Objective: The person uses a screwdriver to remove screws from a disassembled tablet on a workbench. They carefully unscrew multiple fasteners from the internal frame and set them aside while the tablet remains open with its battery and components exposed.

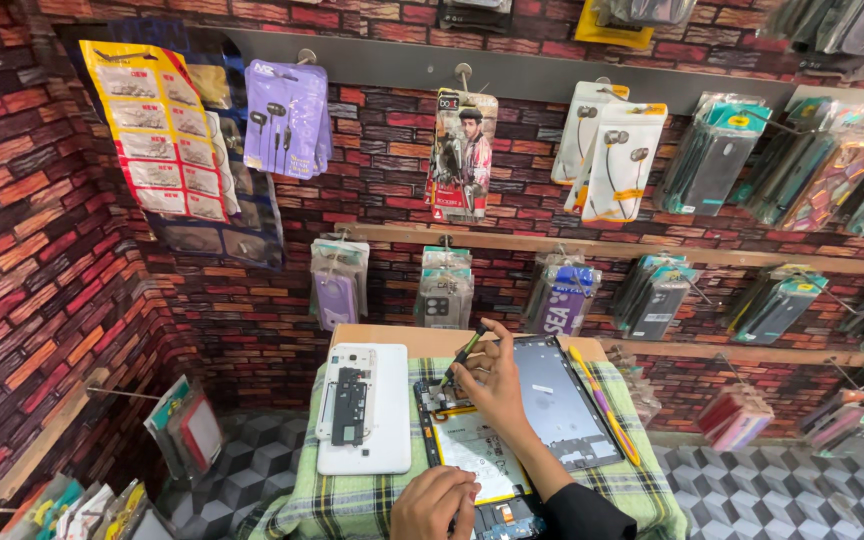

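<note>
My right hand (497, 385) grips a dark screwdriver (465, 356), its tip down at the top edge of an opened tablet (472, 450) with a pale battery showing. At the tablet's lower end rests my left hand (435, 503), fingers curled, pressing on it. The tablet lies on a green plaid cloth (642, 470) over a small table. To the right of the tablet lies a dark screen panel (564, 405). To its left sits a white back cover (364, 408) with a small dark frame part (349, 405) on top.
A yellow and pink tool (602, 405) lies along the right of the screen panel. Packaged earphones (287, 118) and phone cases (714, 155) hang on the brick-pattern wall behind. More packets (187, 430) stand on the left; the floor is grey cube-patterned.
</note>
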